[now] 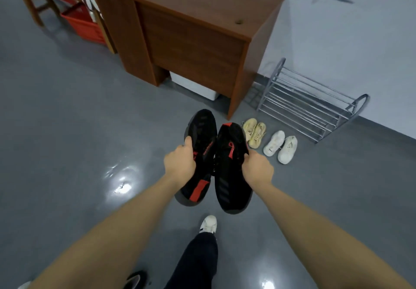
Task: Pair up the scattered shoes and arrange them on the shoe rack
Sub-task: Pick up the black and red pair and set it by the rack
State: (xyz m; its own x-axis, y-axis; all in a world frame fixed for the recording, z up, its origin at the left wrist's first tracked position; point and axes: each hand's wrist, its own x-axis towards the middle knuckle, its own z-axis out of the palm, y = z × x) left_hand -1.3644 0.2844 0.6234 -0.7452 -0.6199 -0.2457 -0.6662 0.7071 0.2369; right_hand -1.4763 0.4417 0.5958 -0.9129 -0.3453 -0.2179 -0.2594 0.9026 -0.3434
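I hold two black sneakers with red accents side by side above the grey floor. My left hand (180, 162) grips the left black sneaker (201, 135), and my right hand (257, 168) grips the right black sneaker (231, 176). Beyond them on the floor sit a beige pair of shoes (254, 132) and a white pair of shoes (281, 146), each pair set together. The silver metal shoe rack (308, 104) stands against the wall at the right with nothing on its tiers.
A brown wooden desk (191, 30) stands to the left of the rack, a white box (193, 85) under it. A red crate (83, 24) and wooden stool are at the far left. My own foot in a white shoe (208, 224) is below the sneakers.
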